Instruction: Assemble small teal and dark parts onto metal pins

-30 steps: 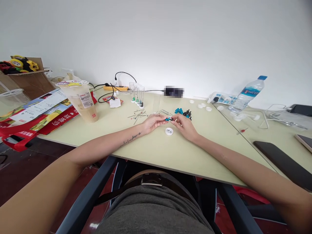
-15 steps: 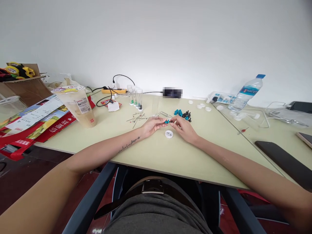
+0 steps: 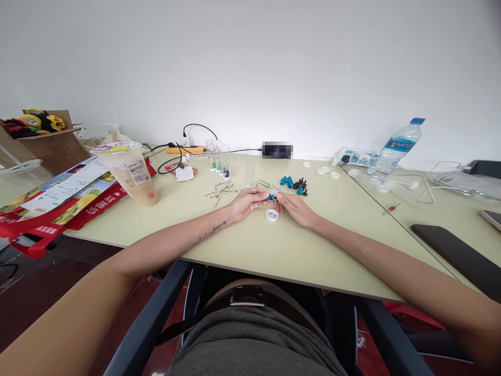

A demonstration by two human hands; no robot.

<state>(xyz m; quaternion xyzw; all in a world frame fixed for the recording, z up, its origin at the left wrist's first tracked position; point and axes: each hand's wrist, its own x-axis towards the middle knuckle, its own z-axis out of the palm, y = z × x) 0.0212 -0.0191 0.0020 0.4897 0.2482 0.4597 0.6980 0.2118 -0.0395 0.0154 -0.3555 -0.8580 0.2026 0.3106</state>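
Observation:
My left hand is closed, with thumb and index finger pinching a small blue nut-like part. From the other side my right hand meets it, its fingers bent and pressed together at the part's right end. What the right fingertips grip is mostly hidden; a dark, screw-like end showed there a moment before. Just below the hands lies a white round cap with small marks or bits in it. Behind them sit a group of blue parts and a pile of black screws.
Thin metal pins lie scattered left of my hands. Clear tubes stand behind, beside a clear upright tube. A drink cup stands at left, a water bottle at right. White caps lie at the back.
My right fingers have curled further around the right end of the small part, covering its dark end. The left hand keeps its pinch. The view has shifted slightly.

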